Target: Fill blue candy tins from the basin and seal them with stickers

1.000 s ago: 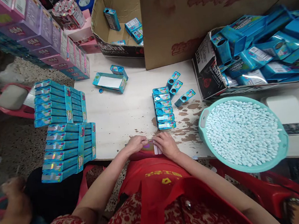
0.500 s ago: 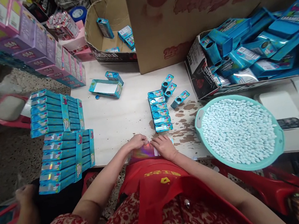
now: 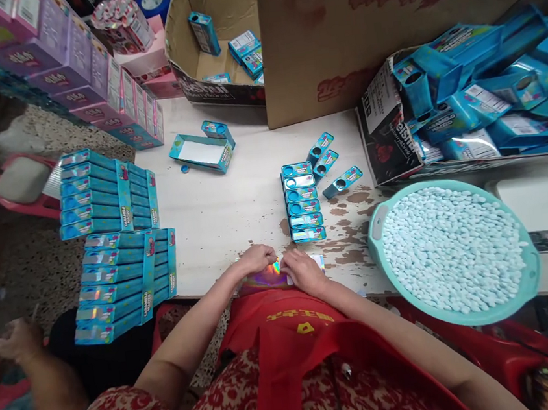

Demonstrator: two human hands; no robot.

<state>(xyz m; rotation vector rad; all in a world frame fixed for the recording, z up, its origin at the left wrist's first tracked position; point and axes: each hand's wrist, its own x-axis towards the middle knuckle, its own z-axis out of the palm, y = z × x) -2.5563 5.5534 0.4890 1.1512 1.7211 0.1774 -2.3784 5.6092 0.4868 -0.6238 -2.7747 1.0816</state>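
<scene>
At the table's front edge, my left hand (image 3: 258,259) is closed in a pinch over a shiny holographic sheet (image 3: 267,279); what its fingertips grip is too small to make out. Close beside it on the right, my right hand (image 3: 303,272) has its fingers bent and pressed together on the same sheet, its fingertips partly hidden. Beyond my hands stands a row of blue tins (image 3: 303,207), with several looser tins (image 3: 343,182) to its right. An open blue display box (image 3: 203,154) lies farther back, a tin (image 3: 218,131) against it.
A turquoise basin (image 3: 378,240) of pale candies sits at the right. Behind it stands a carton (image 3: 383,128) heaped with blue packs. Stacked blue boxes (image 3: 102,203) are at the left, pink and purple boxes (image 3: 95,87) behind. Another person's hand (image 3: 17,343) shows at lower left.
The view has shifted slightly, moving table items in the picture. My hands remain over the sheet, the gap between them slightly wider. The other person's hand at lower left shows more fully.
</scene>
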